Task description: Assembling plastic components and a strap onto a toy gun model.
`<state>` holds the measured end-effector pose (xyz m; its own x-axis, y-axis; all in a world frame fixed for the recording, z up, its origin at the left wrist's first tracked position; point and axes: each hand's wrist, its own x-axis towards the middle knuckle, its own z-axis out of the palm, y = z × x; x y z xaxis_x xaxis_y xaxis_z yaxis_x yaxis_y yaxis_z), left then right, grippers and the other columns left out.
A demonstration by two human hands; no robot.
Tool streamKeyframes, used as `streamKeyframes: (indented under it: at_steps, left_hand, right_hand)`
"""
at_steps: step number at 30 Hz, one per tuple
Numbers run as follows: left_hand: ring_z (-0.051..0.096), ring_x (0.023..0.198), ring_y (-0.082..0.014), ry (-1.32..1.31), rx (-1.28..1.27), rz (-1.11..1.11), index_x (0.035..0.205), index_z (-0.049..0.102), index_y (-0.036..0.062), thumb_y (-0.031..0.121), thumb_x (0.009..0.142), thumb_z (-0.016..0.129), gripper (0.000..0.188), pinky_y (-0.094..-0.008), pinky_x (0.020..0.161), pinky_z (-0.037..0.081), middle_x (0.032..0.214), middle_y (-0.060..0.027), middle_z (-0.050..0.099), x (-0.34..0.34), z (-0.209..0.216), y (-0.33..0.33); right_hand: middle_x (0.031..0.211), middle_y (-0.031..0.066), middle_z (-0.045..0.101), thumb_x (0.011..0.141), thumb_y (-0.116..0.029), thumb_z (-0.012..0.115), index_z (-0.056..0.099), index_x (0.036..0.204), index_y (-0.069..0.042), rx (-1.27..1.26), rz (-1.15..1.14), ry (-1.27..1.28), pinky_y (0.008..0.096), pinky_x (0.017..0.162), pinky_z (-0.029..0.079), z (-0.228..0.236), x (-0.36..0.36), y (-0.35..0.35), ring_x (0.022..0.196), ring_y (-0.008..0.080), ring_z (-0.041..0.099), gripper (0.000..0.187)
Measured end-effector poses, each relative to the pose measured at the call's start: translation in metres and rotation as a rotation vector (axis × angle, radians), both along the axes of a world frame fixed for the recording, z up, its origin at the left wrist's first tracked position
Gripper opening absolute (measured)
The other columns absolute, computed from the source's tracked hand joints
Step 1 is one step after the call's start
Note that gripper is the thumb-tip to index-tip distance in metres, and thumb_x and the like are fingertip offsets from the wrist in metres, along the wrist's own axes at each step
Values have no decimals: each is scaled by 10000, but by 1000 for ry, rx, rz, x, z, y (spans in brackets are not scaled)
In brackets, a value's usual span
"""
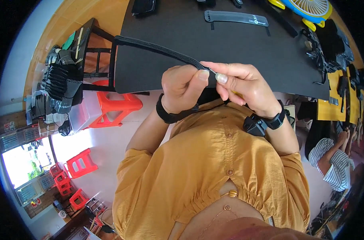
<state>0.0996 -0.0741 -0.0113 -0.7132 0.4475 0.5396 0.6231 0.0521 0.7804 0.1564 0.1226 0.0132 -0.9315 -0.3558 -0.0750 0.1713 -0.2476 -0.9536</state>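
A long black ribbed strap [158, 49] stretches over the dark table toward its far left corner. My left hand [184, 86] is closed round the near end of this strap, thumb on top. Close against it, my right hand [248, 86] pinches a thin, silvery piece [213, 71] between thumb and fingers, right at the strap's end. A bit of yellow shows under the right fingers, but the kind of thing is hidden. Both wrists wear black bands, and a small black device [254, 125] sits at the right one.
The black table [170, 24] bears a grey strip [236, 18] and, at far right, a blue and yellow fan [313, 9] and piled black straps [338, 44]. Left stand a rack of black pieces [62, 82] and a red stool [116, 108]. Another person [334, 164] works at right.
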Motion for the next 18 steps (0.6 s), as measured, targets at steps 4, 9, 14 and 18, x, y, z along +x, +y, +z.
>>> streamKeyframes:
  at_steps: [4, 9, 14, 18]
  left_hand:
    - [484, 445, -69, -29, -6, -97, 636, 504, 36, 51, 961, 520, 325, -239, 417, 366, 530, -21, 541, -3, -2, -4]
    - [471, 445, -72, -89, -12, -82, 658, 497, 24, 48, 973, 504, 316, -235, 414, 369, 542, -25, 525, -2, -7, -3]
    - [414, 411, -95, -391, 217, -140, 678, 464, 29, 76, 999, 465, 324, -242, 389, 349, 524, -19, 444, 2, 3, 9]
    - [440, 416, -84, -627, 385, -260, 694, 516, 17, 119, 1003, 504, 325, -229, 387, 348, 534, -13, 449, 0, 9, 8]
  right_hand:
    - [683, -12, 584, 1003, -67, 501, 619, 1331, -195, 173, 28, 75, 200, 474, 384, 3, -2, 5, 518, 23, 447, 372]
    - [729, 70, 641, 892, 10, 548, 662, 1259, -204, 885, -302, 756, 311, 613, 524, 6, 0, -3, 678, 182, 646, 440]
    - [775, 82, 662, 823, 19, 569, 671, 1223, -194, 677, -330, 708, 334, 606, 537, -2, -10, -1, 685, 248, 652, 464]
    - [801, 84, 667, 825, -3, 587, 670, 1228, -198, 1102, -341, 911, 329, 599, 537, 18, -3, 6, 687, 241, 655, 455]
